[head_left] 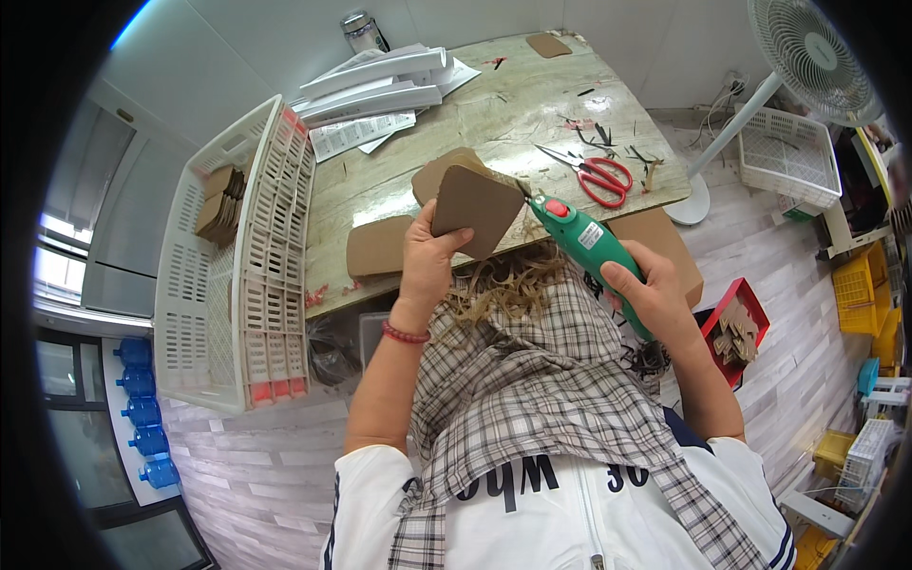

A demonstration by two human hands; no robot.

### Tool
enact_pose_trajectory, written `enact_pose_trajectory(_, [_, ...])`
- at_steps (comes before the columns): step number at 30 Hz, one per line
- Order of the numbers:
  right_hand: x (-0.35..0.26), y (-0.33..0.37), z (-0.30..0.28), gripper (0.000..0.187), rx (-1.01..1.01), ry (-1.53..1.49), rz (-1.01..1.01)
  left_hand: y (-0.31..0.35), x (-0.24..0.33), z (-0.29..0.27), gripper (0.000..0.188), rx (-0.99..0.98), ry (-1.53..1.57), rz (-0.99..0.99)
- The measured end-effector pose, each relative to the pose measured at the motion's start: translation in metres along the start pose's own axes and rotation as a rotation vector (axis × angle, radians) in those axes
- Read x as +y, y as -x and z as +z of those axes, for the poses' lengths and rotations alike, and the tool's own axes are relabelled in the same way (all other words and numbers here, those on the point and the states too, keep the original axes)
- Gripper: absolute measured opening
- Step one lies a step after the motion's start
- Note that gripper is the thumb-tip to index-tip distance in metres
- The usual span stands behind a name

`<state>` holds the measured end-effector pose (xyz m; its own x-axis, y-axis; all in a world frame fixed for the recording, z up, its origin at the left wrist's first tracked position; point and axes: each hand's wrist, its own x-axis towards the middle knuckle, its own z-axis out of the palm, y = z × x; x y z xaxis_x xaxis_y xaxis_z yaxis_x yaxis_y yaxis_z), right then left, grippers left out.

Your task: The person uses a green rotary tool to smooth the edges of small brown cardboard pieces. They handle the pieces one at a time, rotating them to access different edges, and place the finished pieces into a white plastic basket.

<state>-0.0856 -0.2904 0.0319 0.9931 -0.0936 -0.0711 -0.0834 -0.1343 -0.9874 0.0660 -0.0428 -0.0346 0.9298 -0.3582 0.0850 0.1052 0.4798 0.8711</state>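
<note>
cardboard [480,211] is pinched in the left hand [427,255]; the right hand [655,292] wraps around a green cutter [591,245].

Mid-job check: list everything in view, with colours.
Held cardboard: at least one, brown, centre
Power tool: one, green, right of centre
Table: one, pale, ahead
Loose cardboard: at least two, brown, on table
Scissors: one pair, red-handled, table's right
Scraps: several, dark, around scissors
Papers: pile, white, table's far left
Canister: one, silver, behind papers
Crates: at least two, white, both sides
Bottles: five, blue, far left
Fan: one, white, upper right
Box: one, red, right
Bins: several, yellow, far right
Apron: one, checked, lower centre
Shavings: many, brown, on apron
Bracelet: one, red, left wrist
Left hand: one, fingers on held cardboard
Right hand: one, fingers around power tool
</note>
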Motion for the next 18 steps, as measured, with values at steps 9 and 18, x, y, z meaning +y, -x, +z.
enact_pose_trajectory(9, [0.013,0.009,0.003,0.038,-0.023,0.089,-0.002,0.006,0.016,-0.015,0.044,-0.107,-0.193,-0.198])
enact_pose_trajectory(18, [0.013,0.002,0.015,0.040,-0.012,0.116,0.012,0.020,0.009,-0.009,0.044,-0.165,-0.188,-0.409])
